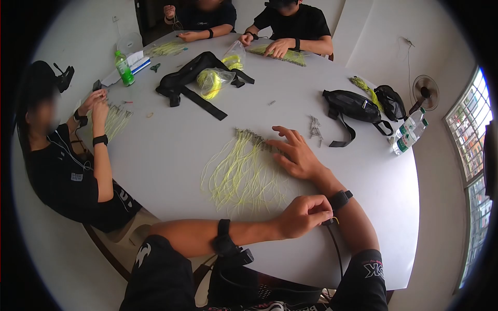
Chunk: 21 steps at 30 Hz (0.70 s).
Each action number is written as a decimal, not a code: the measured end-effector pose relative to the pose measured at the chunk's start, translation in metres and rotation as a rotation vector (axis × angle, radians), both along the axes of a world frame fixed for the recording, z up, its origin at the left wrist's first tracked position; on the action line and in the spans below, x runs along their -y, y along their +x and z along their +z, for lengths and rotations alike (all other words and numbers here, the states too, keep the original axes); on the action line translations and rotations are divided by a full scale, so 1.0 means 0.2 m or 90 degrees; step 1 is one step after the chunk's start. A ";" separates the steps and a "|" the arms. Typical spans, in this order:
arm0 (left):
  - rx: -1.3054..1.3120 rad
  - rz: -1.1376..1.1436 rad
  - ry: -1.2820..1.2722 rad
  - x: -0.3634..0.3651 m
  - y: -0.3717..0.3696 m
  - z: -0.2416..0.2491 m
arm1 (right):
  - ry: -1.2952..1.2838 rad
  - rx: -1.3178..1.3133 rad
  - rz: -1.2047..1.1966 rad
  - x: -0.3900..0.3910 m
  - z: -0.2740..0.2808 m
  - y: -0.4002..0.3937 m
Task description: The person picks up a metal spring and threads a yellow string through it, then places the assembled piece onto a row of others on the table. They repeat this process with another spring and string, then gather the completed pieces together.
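Note:
My right hand (pixel 296 153) rests over the right end of a row of small metal pieces (pixel 251 136), its fingers spread and touching or just above them. Yellow-green cords (pixel 244 176) fan out from that row toward me across the white table (pixel 181 155). Nearer my body, my left hand (pixel 306 215) is closed in a pinch above my right forearm; anything between its fingers is too small to make out. A small loose pile of metal pieces (pixel 315 129) lies right of my right hand.
Black waist bags (pixel 358 106) and water bottles (pixel 407 135) lie at the right. Toward the back are a black strap bag (pixel 181 75), bagged yellow cord (pixel 210 83) and a green bottle (pixel 124 69). Three people sit around the table, one at the left (pixel 67 166).

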<state>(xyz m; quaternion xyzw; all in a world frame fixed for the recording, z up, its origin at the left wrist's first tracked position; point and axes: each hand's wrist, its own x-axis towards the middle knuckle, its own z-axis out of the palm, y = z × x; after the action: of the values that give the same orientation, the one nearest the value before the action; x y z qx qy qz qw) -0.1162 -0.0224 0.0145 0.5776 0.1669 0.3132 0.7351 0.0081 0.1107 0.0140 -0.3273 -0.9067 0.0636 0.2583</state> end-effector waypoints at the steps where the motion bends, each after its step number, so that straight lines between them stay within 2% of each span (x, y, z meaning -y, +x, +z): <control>1: -0.002 -0.001 0.002 0.00 0.00 0.00 | -0.004 -0.002 -0.003 0.00 0.00 0.00; 8: 0.020 0.029 0.000 0.00 0.01 -0.01 | -0.017 -0.007 -0.004 0.01 0.01 -0.01; 13: 0.000 0.034 0.009 0.00 0.01 0.00 | 0.038 0.053 0.006 0.02 0.02 -0.03; 21: 0.000 0.025 -0.001 -0.01 0.01 -0.01 | 0.002 0.034 0.000 0.02 0.02 -0.02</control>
<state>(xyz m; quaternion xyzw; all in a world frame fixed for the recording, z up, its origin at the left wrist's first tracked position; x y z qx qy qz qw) -0.1144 -0.0214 0.0133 0.5734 0.1786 0.3274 0.7294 0.0040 0.1065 0.0181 -0.3284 -0.9135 0.0537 0.2342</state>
